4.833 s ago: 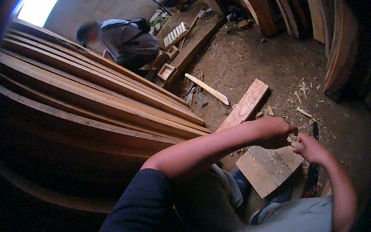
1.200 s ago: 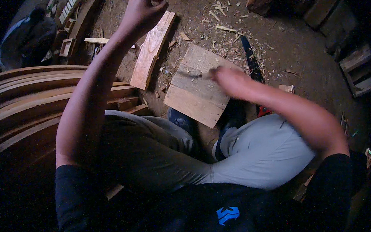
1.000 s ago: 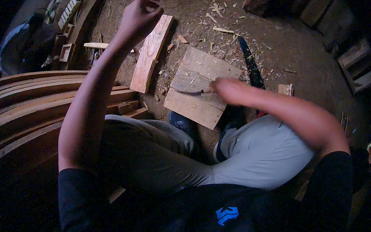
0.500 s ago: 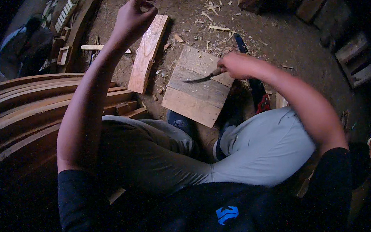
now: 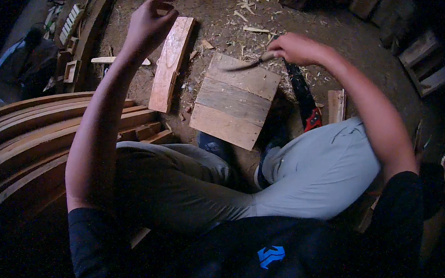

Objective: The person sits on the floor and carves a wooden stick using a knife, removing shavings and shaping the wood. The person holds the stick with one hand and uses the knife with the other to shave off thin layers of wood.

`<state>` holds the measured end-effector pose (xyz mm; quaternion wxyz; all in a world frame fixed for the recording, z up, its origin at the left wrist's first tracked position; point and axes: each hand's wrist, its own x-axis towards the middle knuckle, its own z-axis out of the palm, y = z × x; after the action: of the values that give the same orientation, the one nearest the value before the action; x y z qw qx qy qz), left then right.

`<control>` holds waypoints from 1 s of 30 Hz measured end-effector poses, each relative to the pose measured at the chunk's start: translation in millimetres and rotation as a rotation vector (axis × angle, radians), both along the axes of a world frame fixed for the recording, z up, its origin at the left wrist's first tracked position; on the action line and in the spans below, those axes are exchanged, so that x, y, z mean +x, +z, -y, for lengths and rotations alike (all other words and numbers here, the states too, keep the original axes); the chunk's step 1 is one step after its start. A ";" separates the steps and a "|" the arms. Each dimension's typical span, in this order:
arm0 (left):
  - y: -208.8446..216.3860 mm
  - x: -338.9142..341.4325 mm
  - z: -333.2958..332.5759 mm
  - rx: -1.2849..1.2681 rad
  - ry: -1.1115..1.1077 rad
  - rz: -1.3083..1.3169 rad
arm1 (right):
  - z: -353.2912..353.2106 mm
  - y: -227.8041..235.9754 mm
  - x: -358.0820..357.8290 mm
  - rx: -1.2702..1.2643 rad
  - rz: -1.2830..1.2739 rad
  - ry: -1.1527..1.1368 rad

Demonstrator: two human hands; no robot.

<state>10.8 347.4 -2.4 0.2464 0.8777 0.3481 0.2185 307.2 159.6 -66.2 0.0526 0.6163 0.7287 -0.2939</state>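
Observation:
My right hand (image 5: 301, 49) is closed round the handle of a knife with a dark, curved blade (image 5: 244, 66). The blade points left, above the far part of a square top of wooden planks (image 5: 233, 100), which sits between my feet. Raised at the upper left, my left hand (image 5: 153, 19) has its fingers loosely bent and apart, with nothing visible in it. Below and beside that hand a reddish wooden plank (image 5: 171, 66) lies on the ground.
A handsaw with a red handle (image 5: 312, 119) lies right of the plank top. Long stacked boards (image 5: 46, 128) fill the left side. Wood shavings (image 5: 246, 7) litter the dirt floor. Wooden blocks and a frame (image 5: 425, 65) stand at the far right.
My right hand has moved up and slightly right, carrying the knife toward the far edge of the plank top. The left hand stays raised; the whole view has shifted a little.

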 end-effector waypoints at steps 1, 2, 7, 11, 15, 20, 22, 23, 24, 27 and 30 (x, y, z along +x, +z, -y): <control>0.3 -1.3 -0.4 0.009 -0.004 0.001 | 2.5 1.5 -1.6 -0.066 -0.028 0.047; 0.8 -3.1 -0.7 0.018 -0.008 0.001 | 4.7 2.5 -3.6 -0.133 -0.056 0.095; -2.9 -1.2 -2.6 0.043 -0.035 0.012 | 9.8 -5.8 8.2 -0.187 0.152 0.045; 1.8 -2.3 -1.0 -0.048 -0.010 0.024 | 5.3 -8.9 29.7 -0.044 0.099 -0.116; -2.1 -0.6 -2.3 0.001 0.000 0.052 | 1.6 0.1 19.9 -0.074 0.040 -0.059; -5.1 3.5 -3.2 -0.012 -0.006 0.055 | 9.3 -19.0 8.2 -0.276 -0.018 0.131; -4.6 -4.4 -9.3 -0.056 -0.041 0.100 | 7.1 -14.4 -1.5 -0.315 0.033 0.147; -4.9 -7.9 -12.1 -0.077 -0.058 0.124 | 6.2 -6.7 0.3 -0.325 0.006 0.090; -5.3 -8.5 -11.9 -0.078 -0.053 0.126 | 4.6 1.3 2.1 -0.270 0.025 0.064; -5.0 -7.4 -9.4 -0.065 -0.039 0.117 | 1.6 15.4 7.7 -0.106 0.084 -0.018; -4.4 1.2 -5.1 -0.028 -0.043 0.095 | 2.9 5.4 11.8 -0.028 0.002 0.012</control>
<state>12.0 352.5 -6.8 0.2794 0.8700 0.3202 0.2499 318.9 156.7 -60.8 0.0637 0.6115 0.7282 -0.3030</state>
